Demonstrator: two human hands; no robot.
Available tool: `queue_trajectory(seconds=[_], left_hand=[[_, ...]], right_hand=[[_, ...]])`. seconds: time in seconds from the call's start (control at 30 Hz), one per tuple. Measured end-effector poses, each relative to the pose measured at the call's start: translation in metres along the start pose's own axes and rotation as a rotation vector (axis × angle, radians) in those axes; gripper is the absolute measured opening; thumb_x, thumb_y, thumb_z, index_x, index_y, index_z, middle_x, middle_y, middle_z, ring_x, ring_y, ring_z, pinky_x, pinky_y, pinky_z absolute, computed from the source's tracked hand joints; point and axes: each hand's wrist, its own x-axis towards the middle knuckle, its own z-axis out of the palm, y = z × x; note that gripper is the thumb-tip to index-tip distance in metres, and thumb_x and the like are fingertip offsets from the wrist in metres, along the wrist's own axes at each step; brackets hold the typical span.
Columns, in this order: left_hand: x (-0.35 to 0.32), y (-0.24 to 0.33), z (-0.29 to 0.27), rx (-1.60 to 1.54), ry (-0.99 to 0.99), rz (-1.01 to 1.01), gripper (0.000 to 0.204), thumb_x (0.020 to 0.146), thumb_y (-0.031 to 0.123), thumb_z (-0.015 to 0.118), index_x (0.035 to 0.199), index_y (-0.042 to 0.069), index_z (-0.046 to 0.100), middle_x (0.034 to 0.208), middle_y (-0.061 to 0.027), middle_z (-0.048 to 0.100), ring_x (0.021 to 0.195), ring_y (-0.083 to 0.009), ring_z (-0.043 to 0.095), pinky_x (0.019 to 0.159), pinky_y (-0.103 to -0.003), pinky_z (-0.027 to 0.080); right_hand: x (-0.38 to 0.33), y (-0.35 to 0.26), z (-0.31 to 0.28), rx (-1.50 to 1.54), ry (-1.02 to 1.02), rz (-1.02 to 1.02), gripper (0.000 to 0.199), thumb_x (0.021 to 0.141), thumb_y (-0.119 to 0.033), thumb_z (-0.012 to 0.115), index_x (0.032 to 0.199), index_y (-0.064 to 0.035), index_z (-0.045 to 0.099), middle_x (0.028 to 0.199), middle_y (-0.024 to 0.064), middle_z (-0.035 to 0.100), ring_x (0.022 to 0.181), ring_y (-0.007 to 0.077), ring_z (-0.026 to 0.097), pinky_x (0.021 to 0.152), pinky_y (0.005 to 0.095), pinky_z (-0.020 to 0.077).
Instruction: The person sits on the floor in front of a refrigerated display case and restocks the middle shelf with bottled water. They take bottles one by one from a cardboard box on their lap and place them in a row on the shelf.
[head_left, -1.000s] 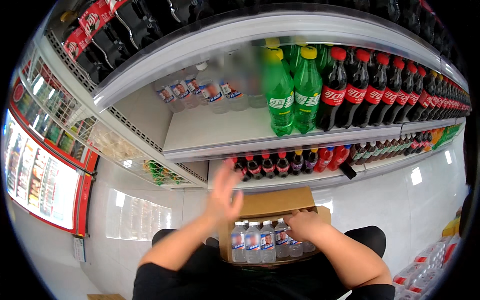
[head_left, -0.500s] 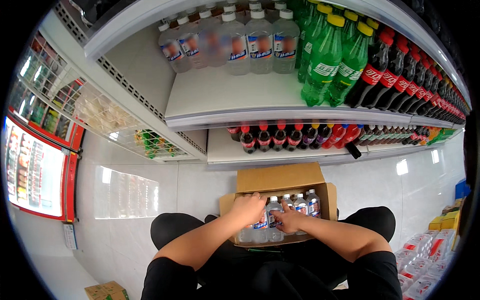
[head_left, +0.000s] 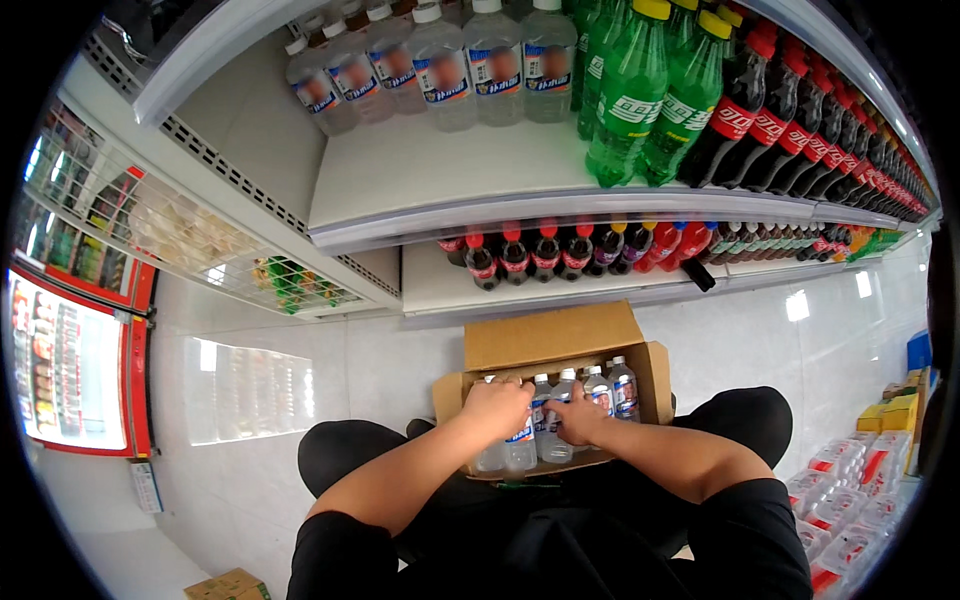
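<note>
Looking down, I see both hands in a brown cardboard box [head_left: 560, 345] on the floor between my knees, just under the shelves. My left hand [head_left: 495, 408] is curled shut on top of a clear water bottle [head_left: 520, 450] at the box's left side. My right hand [head_left: 578, 420] has its fingers bent round the neck of another clear bottle [head_left: 555, 440] next to it. More bottles w/ white caps [head_left: 622, 385] stand upright on the right. Green bottles [head_left: 640, 95] & dark soda bottles [head_left: 560, 250] fill the shelves above.
</note>
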Motion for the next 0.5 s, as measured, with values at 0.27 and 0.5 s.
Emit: queue_trajectory(seconds=[0.27,0.5], left_hand=[[0.013,-0.014,0.006,0.043,-0.044,0.004,0.042,0.093,0.032,0.067,0.126,0.007,0.063,0.124,-0.0179,0.066,0.113,-0.0370,0.067,0.090,-0.049,0.058],[0.015,-0.012,0.006,0.033,-0.105,0.015,0.041,0.094,0.031,0.065,0.127,0.007,0.063,0.126,-0.0182,0.065,0.115,-0.0371,0.067,0.093,-0.050,0.056]], right_hand=[[0.036,0.043,0.015,0.173,0.037,0.026,0.062,0.084,-0.049,0.073,0.141,-0.0293,0.058,0.136,0.0317,0.055,0.138,0.0476,0.039,0.109,0.0550,0.0439],[0.020,0.041,0.025,0.361,0.279,0.153,0.060,0.084,-0.039,0.074,0.140,-0.0214,0.059,0.111,0.0295,0.069,0.133,0.0480,0.045,0.108,0.0474,0.0487]])
